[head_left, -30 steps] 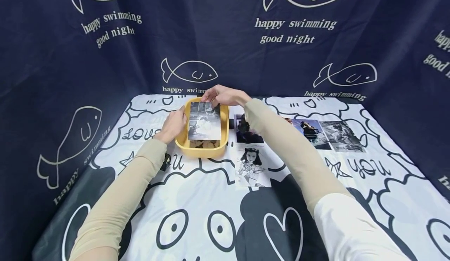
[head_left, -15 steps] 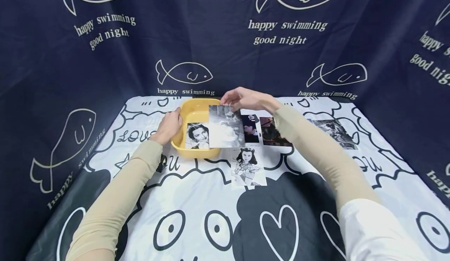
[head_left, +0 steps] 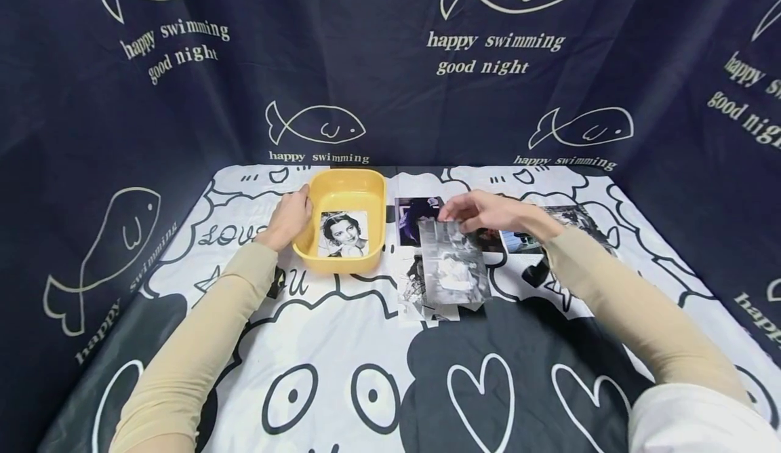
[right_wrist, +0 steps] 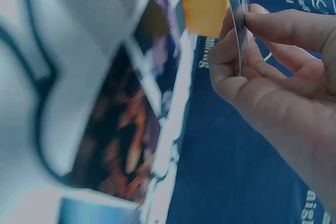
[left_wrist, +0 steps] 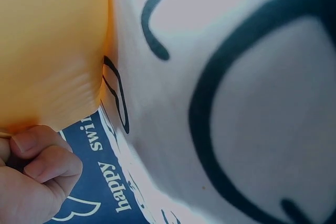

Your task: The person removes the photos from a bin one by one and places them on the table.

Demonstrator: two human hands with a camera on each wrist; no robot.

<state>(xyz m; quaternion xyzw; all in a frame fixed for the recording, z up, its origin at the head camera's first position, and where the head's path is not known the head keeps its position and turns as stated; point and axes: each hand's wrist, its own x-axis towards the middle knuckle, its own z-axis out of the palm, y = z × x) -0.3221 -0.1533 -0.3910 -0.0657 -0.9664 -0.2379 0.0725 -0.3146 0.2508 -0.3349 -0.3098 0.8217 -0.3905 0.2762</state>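
Note:
My left hand (head_left: 291,217) grips the left rim of a yellow plastic basin (head_left: 346,185). In the left wrist view, curled fingers (left_wrist: 44,153) meet the edge of its wall. A black-and-white portrait photo (head_left: 344,234) lies inside the basin. Between thumb and fingers, my right hand (head_left: 488,210) pinches the top edge of a grey photo print (head_left: 454,270). The right wrist view shows this print (right_wrist: 239,19) edge-on. It overlaps another black-and-white photo (head_left: 411,290) on the cloth and covers much of it.
A row of photos runs behind the right hand: a dark purple one (head_left: 407,221), a blue-toned one (head_left: 518,242) and a grey one (head_left: 573,217) partly behind the forearm. A patterned cloth (head_left: 329,344) covers the table, and a navy curtain (head_left: 403,100) hangs behind it.
My right hand has lifted the grey photo print out of the basin and carried it right and nearer, over the front photo. The portrait in the basin became visible. My left hand stays on the rim.

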